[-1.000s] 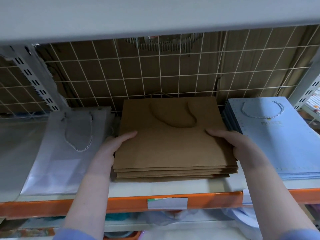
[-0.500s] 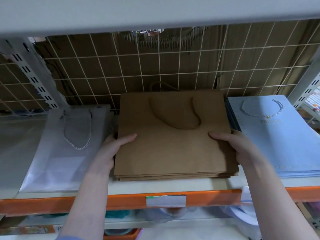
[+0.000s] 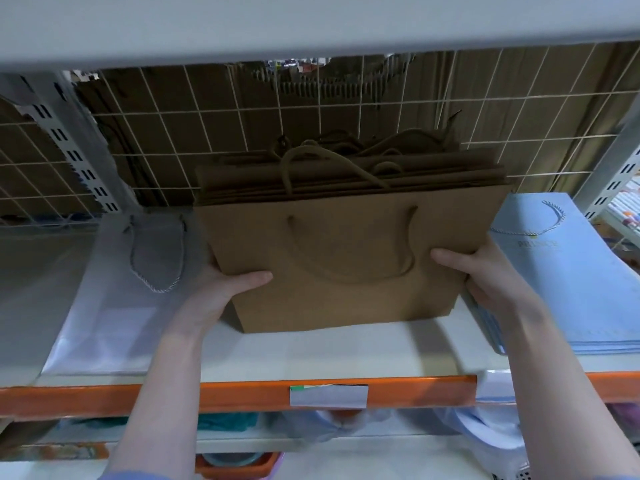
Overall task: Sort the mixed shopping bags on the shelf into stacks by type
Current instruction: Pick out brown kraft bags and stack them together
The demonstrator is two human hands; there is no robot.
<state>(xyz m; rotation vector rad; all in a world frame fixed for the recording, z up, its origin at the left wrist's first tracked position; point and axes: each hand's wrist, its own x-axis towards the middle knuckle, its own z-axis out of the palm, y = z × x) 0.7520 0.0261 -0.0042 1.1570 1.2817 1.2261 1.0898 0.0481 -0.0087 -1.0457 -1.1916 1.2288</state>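
Kraft bags (image 3: 346, 271) upright (both hands gripping) | shelf (image 3: 329, 351) front seemingly bare

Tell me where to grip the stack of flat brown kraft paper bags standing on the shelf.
Clamp the stack of brown kraft paper bags by its two short side edges, from the open front, one hand per side. It stands on its bottom folds, handles up and loose, so only side pressure keeps the bags together.

At three o'clock, the top light blue bag (image 3: 568, 285) carries faint gold lettering under its cord handle that reads roughly "PRINCE". At six o'clock, the label (image 3: 328, 395) on the orange shelf edge (image 3: 242, 396) is unreadable.
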